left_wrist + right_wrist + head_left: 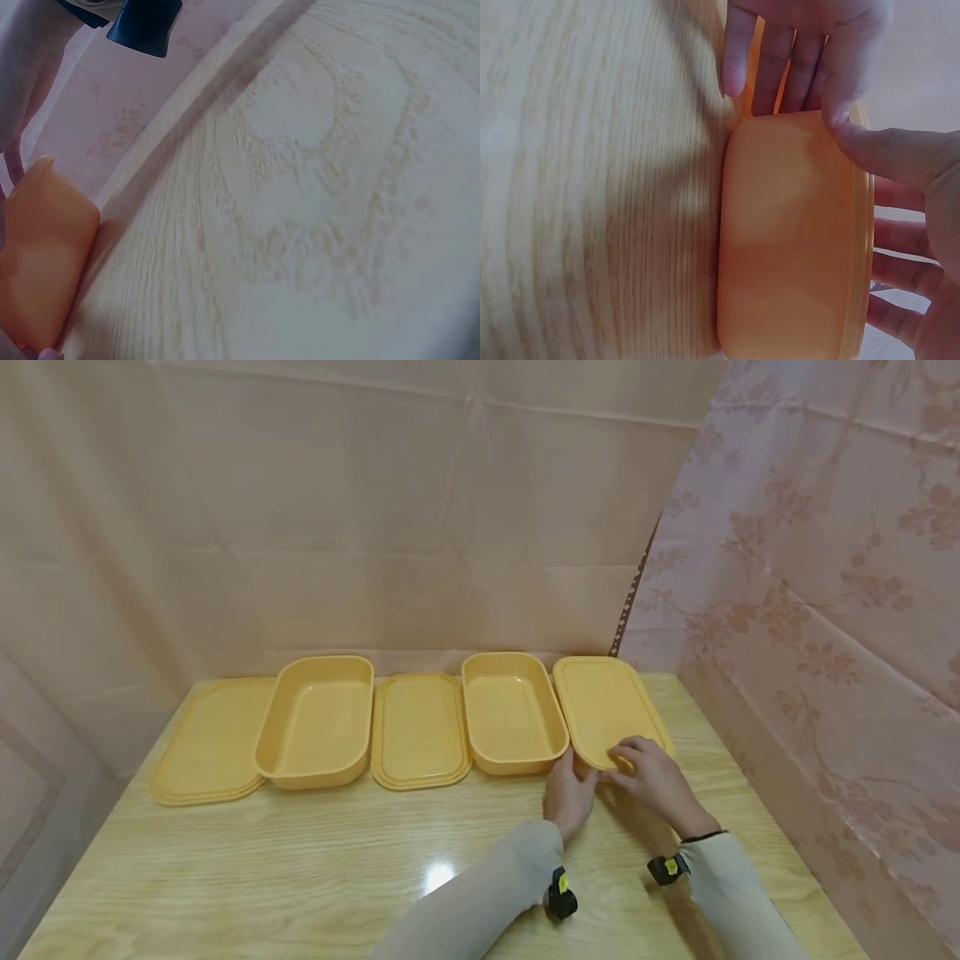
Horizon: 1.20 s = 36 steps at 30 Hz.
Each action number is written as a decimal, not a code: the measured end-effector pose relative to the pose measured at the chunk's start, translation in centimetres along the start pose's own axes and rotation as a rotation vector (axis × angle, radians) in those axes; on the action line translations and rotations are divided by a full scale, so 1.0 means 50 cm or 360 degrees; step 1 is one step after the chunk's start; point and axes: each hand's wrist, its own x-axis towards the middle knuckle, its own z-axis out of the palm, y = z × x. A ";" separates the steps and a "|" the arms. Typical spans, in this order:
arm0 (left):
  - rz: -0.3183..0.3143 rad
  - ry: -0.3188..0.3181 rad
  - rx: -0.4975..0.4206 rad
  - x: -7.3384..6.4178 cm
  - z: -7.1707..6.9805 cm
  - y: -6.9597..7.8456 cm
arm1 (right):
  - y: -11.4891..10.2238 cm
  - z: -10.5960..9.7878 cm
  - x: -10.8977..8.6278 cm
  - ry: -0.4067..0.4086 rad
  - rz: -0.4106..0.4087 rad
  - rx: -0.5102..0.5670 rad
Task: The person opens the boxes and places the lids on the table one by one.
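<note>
A yellow food container (787,240) stands at the right end of the row, its lid (600,702) lying on top. My right hand (656,781) is at the near edge of this lid. Its thumb touches the lid's rim and its fingers extend over the top. My left hand (567,797) is at the container's near left corner, with fairly straight fingers along the side wall and the thumb at the rim close to the right thumb. In the left wrist view the container's wall (49,247) shows at the left edge, and most of the left hand is out of frame.
Left of the lidded container stands a smaller uncovered container (517,767), then a flat lid (420,731). Further left are a larger uncovered container (318,727) and another lid (213,739), partly behind it. The wooden table (300,868) meets curtains (375,527) at the back.
</note>
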 end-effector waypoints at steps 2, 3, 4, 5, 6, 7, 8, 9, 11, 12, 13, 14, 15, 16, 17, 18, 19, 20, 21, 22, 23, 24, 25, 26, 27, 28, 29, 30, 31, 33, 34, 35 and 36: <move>-0.0008 0.0006 0.0007 0.001 0.000 0.001 | -0.001 0.000 0.000 0.0002 -0.0019 -0.0013; -0.0016 0.0004 -0.0001 0.001 0.000 0.001 | -0.001 0.001 -0.001 0.0010 -0.0031 -0.0014; -0.0017 0.0005 0.0000 0.001 0.000 0.001 | -0.001 0.002 -0.001 0.0018 -0.0040 -0.0012; -0.0016 0.0008 -0.0001 0.001 0.000 0.001 | -0.001 0.002 -0.002 0.0033 -0.0056 -0.0012; -0.0023 0.0005 -0.0010 0.000 0.000 0.001 | -0.001 0.004 -0.003 0.0050 -0.0076 -0.0019; -0.0012 0.0009 -0.0008 0.000 0.000 0.000 | -0.001 0.004 -0.004 0.0066 -0.0097 -0.0025; -0.0003 0.0014 -0.0006 0.000 0.000 0.000 | -0.002 0.005 -0.004 0.0082 -0.0117 -0.0037; 0.0004 0.0016 -0.0008 0.000 0.000 -0.001 | -0.002 0.006 -0.005 0.0095 -0.0136 -0.0047; 0.0006 0.0017 -0.0014 0.000 0.000 -0.002 | -0.006 0.006 -0.007 0.0107 -0.0163 -0.0070; 0.0013 0.0021 -0.0012 0.000 0.001 -0.002 | -0.007 0.007 -0.007 0.0106 -0.0167 -0.0075; 0.0011 0.0021 -0.0011 0.001 0.001 -0.002 | -0.009 0.007 -0.008 0.0103 -0.0167 -0.0076; 0.0007 0.0024 -0.0013 0.001 0.001 -0.002 | -0.010 0.007 -0.008 0.0102 -0.0166 -0.0076; -0.0005 0.0019 -0.0018 0.001 0.001 -0.002 | -0.012 0.008 -0.009 0.0105 -0.0168 -0.0075; -0.0003 0.0024 -0.0014 0.001 0.001 -0.002 | -0.013 0.008 -0.009 0.0112 -0.0169 -0.0074; 0.0001 0.0029 -0.0007 0.000 0.001 -0.002 | -0.013 0.009 -0.010 0.0122 -0.0169 -0.0075; 0.0002 0.0029 -0.0002 0.000 0.001 -0.002 | -0.014 0.009 -0.010 0.0134 -0.0173 -0.0082; 0.0000 0.0026 0.0000 0.000 0.001 -0.002 | -0.014 0.010 -0.010 0.0148 -0.0179 -0.0091; 0.0007 0.0026 0.0004 -0.001 0.001 -0.002 | -0.014 0.010 -0.011 0.0162 -0.0186 -0.0102; 0.0008 0.0020 0.0003 -0.001 0.000 -0.002 | -0.015 0.011 -0.011 0.0176 -0.0192 -0.0114; 0.0015 0.0019 0.0004 -0.002 0.000 -0.002 | -0.015 0.012 -0.011 0.0187 -0.0199 -0.0123; 0.0011 0.0012 0.0005 -0.003 -0.001 -0.002 | -0.014 0.012 -0.012 0.0196 -0.0208 -0.0134; 0.0008 0.0007 0.0004 -0.003 -0.001 -0.002 | -0.014 0.013 -0.013 0.0205 -0.0220 -0.0143; 0.0012 0.0007 0.0008 -0.004 -0.002 -0.002 | -0.013 0.014 -0.013 0.0214 -0.0232 -0.0145; 0.0010 0.0005 0.0012 -0.004 -0.002 -0.002 | -0.013 0.015 -0.014 0.0223 -0.0243 -0.0147; 0.0010 0.0007 0.0017 -0.004 -0.001 -0.002 | -0.012 0.015 -0.014 0.0233 -0.0257 -0.0148; 0.0008 0.0009 0.0022 -0.004 -0.001 -0.002 | -0.012 0.016 -0.015 0.0242 -0.0272 -0.0148; 0.0007 0.0011 0.0027 -0.003 0.000 -0.002 | -0.011 0.016 -0.015 0.0251 -0.0288 -0.0148; 0.0008 0.0013 0.0030 -0.003 0.001 -0.002 | -0.011 0.016 -0.015 0.0262 -0.0304 -0.0146; 0.0009 0.0015 0.0032 -0.003 0.002 -0.002 | -0.010 0.017 -0.015 0.0273 -0.0320 -0.0146; 0.0003 0.0016 0.0025 -0.002 0.002 -0.003 | -0.009 0.017 -0.014 0.0295 -0.0356 -0.0156; -0.0001 0.0014 0.0018 -0.002 0.002 -0.002 | -0.008 0.018 -0.014 0.0307 -0.0372 -0.0159; -0.0002 0.0013 0.0014 -0.002 0.002 -0.002 | -0.006 0.018 -0.014 0.0317 -0.0389 -0.0163; -0.0007 0.0012 0.0009 -0.002 0.002 -0.002 | -0.005 0.018 -0.014 0.0327 -0.0404 -0.0165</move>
